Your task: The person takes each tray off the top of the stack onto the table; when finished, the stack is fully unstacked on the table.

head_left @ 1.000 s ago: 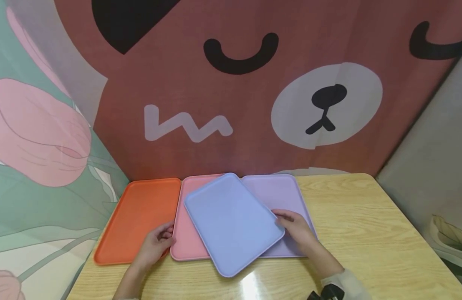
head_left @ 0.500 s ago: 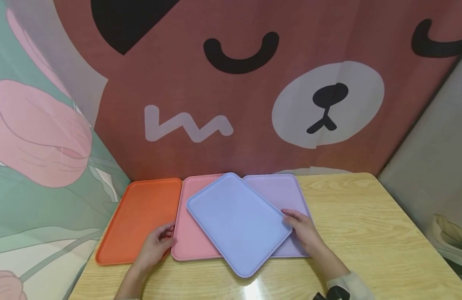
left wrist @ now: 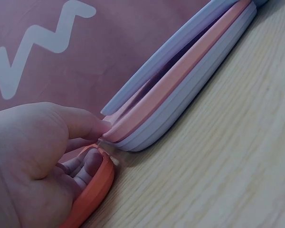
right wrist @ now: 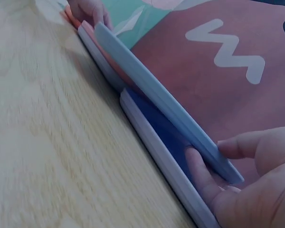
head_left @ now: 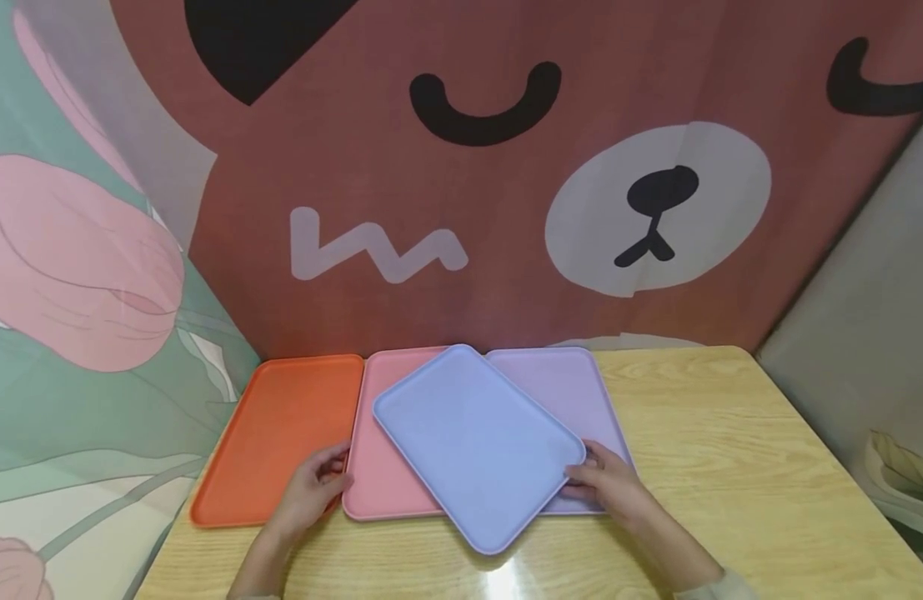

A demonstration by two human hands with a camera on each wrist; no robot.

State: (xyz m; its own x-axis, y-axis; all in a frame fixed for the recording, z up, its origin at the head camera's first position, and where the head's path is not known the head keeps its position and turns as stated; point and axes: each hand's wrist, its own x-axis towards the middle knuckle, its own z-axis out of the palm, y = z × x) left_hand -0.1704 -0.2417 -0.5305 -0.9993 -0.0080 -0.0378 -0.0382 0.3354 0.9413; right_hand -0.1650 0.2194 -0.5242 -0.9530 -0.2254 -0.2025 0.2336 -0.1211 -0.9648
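Observation:
A light blue tray (head_left: 479, 446) lies turned at an angle over a pink tray (head_left: 389, 492) and a lavender tray (head_left: 554, 375). My right hand (head_left: 607, 483) pinches its right corner, thumb on top and fingers underneath. In the right wrist view a gap shows between the blue tray (right wrist: 166, 111) and the lavender tray (right wrist: 156, 142) below. My left hand (head_left: 314, 487) holds the pink tray's left edge, its thumb against the rim and other fingers curled beside the orange tray (head_left: 296, 417). Under the pink tray (left wrist: 180, 71), a pale tray (left wrist: 156, 128) shows in the left wrist view.
The wooden table (head_left: 731, 467) extends to the right of the trays and in front of them. Behind it hangs a curtain (head_left: 401, 183) with a bear print. A beige object (head_left: 900, 471) stands beyond the right table edge.
The blue tray has turned and shifted slightly right, its near corner swinging right. My right hand moved right with it, then slid around its corner. My left hand has stayed on the pink tray's edge.

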